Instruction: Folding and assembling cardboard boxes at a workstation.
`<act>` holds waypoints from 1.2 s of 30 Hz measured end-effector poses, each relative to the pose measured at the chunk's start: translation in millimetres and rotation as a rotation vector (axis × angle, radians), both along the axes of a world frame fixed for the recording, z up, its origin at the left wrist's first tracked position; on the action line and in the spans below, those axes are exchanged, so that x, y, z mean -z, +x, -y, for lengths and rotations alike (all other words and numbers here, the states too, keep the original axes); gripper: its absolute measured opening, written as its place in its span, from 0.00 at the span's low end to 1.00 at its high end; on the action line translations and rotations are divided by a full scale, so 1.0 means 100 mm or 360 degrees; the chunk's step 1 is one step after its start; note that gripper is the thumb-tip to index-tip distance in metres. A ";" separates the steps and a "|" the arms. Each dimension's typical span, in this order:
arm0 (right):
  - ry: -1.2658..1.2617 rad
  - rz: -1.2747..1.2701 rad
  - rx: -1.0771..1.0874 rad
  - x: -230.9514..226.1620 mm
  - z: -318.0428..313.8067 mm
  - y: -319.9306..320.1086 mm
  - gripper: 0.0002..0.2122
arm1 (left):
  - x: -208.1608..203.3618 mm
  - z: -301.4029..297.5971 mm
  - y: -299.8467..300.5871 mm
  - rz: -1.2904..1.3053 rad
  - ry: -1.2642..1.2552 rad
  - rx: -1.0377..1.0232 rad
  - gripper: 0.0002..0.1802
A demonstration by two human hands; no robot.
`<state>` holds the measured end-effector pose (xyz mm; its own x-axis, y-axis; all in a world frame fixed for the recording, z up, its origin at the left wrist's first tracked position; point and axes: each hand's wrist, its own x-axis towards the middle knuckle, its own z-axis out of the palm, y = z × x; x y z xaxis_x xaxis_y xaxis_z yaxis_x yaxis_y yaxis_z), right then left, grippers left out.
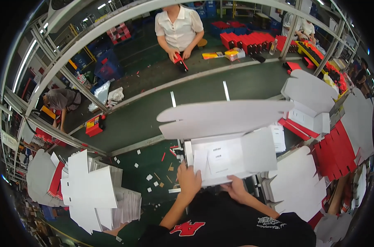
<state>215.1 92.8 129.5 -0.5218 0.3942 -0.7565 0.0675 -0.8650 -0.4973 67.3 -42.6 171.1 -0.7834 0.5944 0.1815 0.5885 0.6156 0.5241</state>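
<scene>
A white cardboard box stands in front of me, its long lid folded up and away at the far side. White printed leaflets lie flat inside on the bottom. My left hand grips the box at its near left corner, thumb on the inner side by the leaflets. At the near edge my right hand is closed on the front wall, with some fingers hidden beneath. Just right of the box, more printed leaflets sit in a stack.
Flat white box blanks are stacked at left and right. Red blanks and another open box stand farther right. Beyond the green conveyor belt, a person holds a red box. Scraps litter the floor.
</scene>
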 end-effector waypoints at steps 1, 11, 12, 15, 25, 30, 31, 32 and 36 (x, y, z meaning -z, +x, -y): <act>0.0082 -0.0028 0.0076 -0.08 -0.04 -0.03 0.20 | -0.01 -0.03 -0.01 0.0139 0.0103 0.0001 0.20; 0.0413 -0.0062 0.0249 -0.34 -0.61 0.16 0.23 | -0.15 -0.07 -0.28 0.1361 0.1516 -0.0518 0.18; 0.0452 -0.0056 0.0328 -0.36 -0.63 0.24 0.22 | -0.06 -0.04 -0.29 0.1418 0.1500 -0.0574 0.19; 0.0447 0.0006 0.0323 -0.38 -0.78 0.51 0.19 | 0.38 0.14 -0.38 0.1590 0.1529 -0.0663 0.21; 0.0616 -0.0036 0.0526 -0.73 -1.54 0.67 0.21 | 1.05 0.16 -0.25 0.2142 0.1460 -0.0561 0.23; 0.0677 -0.0229 0.0563 -0.98 -1.95 0.33 0.21 | 1.26 0.09 -0.20 0.2629 0.1408 -0.0369 0.28; 0.0713 -0.0220 0.0533 -1.02 -2.03 0.28 0.21 | 1.25 0.04 -0.20 0.2734 0.1440 -0.0348 0.29; 0.0706 -0.0209 0.0522 -1.04 -2.10 0.20 0.21 | 1.22 0.00 -0.21 0.2734 0.1359 -0.0307 0.27; 0.0650 -0.0110 0.0434 -1.00 -2.55 -0.05 0.17 | 1.36 -0.07 -0.26 0.2990 0.1433 -0.0201 0.27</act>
